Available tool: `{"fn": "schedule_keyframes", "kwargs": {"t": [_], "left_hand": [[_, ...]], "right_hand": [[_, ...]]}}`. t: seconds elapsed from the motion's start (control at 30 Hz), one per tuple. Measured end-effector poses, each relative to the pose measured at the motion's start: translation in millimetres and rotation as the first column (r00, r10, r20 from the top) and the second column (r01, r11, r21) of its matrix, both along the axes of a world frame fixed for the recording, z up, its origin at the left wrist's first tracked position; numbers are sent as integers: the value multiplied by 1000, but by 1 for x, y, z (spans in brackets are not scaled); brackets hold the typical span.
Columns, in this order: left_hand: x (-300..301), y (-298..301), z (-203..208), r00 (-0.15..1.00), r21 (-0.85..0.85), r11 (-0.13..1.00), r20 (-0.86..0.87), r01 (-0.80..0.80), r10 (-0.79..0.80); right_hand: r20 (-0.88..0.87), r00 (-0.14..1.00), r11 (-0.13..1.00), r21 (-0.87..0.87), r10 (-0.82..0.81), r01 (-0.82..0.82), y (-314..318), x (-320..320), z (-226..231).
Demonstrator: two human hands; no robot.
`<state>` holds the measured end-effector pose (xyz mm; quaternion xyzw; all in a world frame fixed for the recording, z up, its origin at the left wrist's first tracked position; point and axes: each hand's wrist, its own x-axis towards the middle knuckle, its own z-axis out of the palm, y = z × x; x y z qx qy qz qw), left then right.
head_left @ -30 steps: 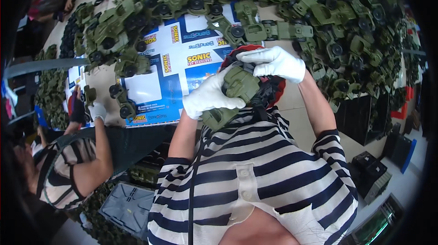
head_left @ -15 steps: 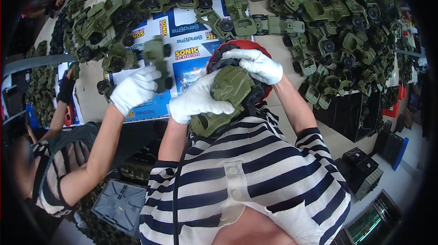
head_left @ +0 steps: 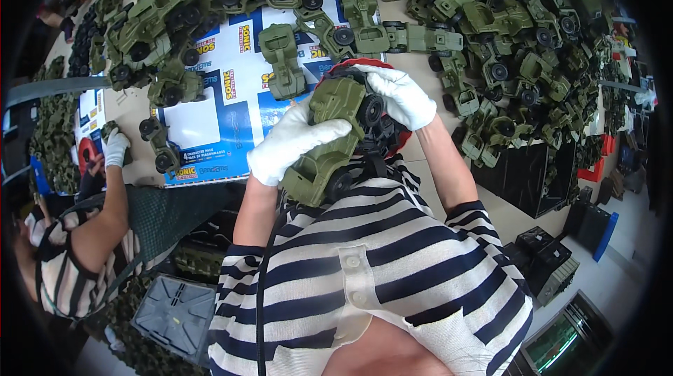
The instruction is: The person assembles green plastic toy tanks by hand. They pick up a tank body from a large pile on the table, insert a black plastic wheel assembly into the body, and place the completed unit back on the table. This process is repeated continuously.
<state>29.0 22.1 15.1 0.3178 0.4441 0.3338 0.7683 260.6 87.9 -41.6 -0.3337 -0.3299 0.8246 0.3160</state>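
Observation:
A dark green toy truck (head_left: 326, 131) is held tilted in front of my chest. My left hand (head_left: 291, 141), in a white glove, grips its side with the thumb across the body. A black wheel (head_left: 371, 110) shows on the truck's right side. My right hand (head_left: 401, 98), also gloved, is closed at the truck's far end, above a red basin (head_left: 405, 139) that holds black parts. What its fingertips pinch is hidden. Just beyond my hands, another green truck (head_left: 282, 60) lies on a blue and white printed sheet (head_left: 242, 124).
Heaped green toy trucks (head_left: 491, 18) cover the table's far side and right. At the left, a co-worker's gloved hand (head_left: 116, 146) is near a small green part. A grey crate (head_left: 175, 316) stands at lower left, black bins (head_left: 540, 257) at lower right.
The co-worker's gloved hand has let go of a green truck on the sheet and drawn away left. The truck in my hands has turned, showing more of its wheels.

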Motion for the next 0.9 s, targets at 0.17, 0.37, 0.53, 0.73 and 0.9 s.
{"fn": "schedule_keyframes", "kwargs": {"t": [0.17, 0.37, 0.53, 0.73, 0.9], "left_hand": [[1, 0, 5, 1000, -21, 999, 4, -24, 24], [-3, -2, -2, 1000, -16, 1000, -5, -18, 18], [-1, -2, 1, 999, 22, 999, 1, -36, 36], [21, -6, -19, 976, 143, 981, -159, -129, 151], [28, -3, -59, 950, 513, 827, -70, -228, 305]], "right_hand": [[-107, 988, 992, -72, -111, 104, -9, -9, -7], [-120, 989, 995, -61, -85, 78, -8, -7, -15], [-97, 995, 1000, 14, -13, 14, -6, -1, -18], [180, 983, 968, 235, 45, -88, 6, -11, 8], [166, 946, 851, 499, -280, 164, -12, -41, 19]]}}
